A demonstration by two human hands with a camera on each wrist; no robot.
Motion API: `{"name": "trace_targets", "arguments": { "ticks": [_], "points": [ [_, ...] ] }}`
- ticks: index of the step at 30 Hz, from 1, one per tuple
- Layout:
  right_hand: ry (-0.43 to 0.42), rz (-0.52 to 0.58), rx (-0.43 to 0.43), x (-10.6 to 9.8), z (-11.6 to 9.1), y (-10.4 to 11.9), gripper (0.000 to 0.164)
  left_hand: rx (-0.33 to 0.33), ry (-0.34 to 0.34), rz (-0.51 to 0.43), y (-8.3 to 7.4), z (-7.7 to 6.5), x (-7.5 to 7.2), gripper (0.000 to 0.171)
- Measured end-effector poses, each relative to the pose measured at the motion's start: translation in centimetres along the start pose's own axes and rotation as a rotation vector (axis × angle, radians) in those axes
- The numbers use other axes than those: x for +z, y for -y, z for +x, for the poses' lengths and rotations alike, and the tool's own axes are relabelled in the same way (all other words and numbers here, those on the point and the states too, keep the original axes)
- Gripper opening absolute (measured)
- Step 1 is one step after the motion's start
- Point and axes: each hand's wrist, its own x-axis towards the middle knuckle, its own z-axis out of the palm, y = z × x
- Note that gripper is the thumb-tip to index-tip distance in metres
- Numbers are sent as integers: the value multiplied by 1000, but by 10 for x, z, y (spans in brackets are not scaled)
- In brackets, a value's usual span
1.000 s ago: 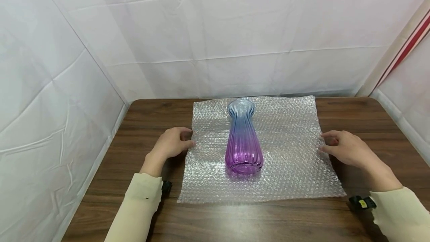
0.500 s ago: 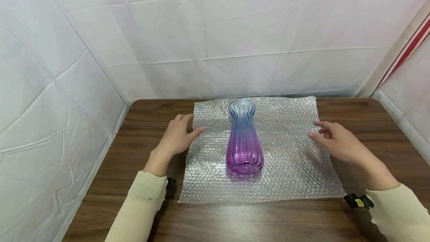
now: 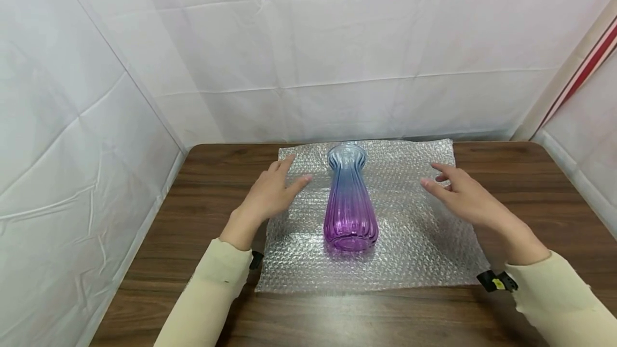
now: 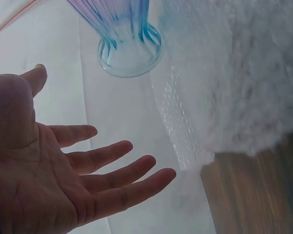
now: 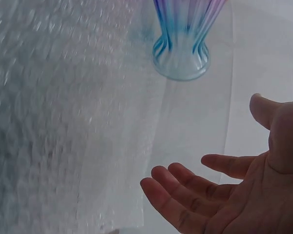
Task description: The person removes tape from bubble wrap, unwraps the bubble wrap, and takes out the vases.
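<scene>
A ribbed glass vase [image 3: 350, 202], blue at its flared mouth and purple at its base, lies on its side on a sheet of bubble wrap [image 3: 405, 261]. Its mouth points to the back and its base faces me. My left hand [image 3: 270, 191] is over the sheet's left edge, fingers spread, holding nothing. Over the right part of the sheet is my right hand [image 3: 465, 197], thumb and fingers apart and likewise holding nothing. Both wrist views show the palms with loosely extended fingers, and the vase's blue mouth [image 4: 130, 51] beyond them.
The bubble wrap lies flat on a dark wood-grain table [image 3: 193, 191], reaching almost to its back edge. White fabric walls [image 3: 337, 52] stand behind and at both sides. A red strip [image 3: 585, 68] runs down the right corner.
Both hands have moved inward from the bubble wrap's side edges toward the vase, and their fingers have spread. The vase and the sheet have stayed in place.
</scene>
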Motion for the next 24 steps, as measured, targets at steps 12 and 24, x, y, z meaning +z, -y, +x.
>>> {"name": "trace_targets", "arguments": {
  "ticks": [12,24],
  "points": [
    [1,67,-39,22,15,26,81,17,22,5,-18,11,16,91],
    [70,233,-14,43,34,46,84,26,57,-69,-30,20,29,90]
  ]
}}
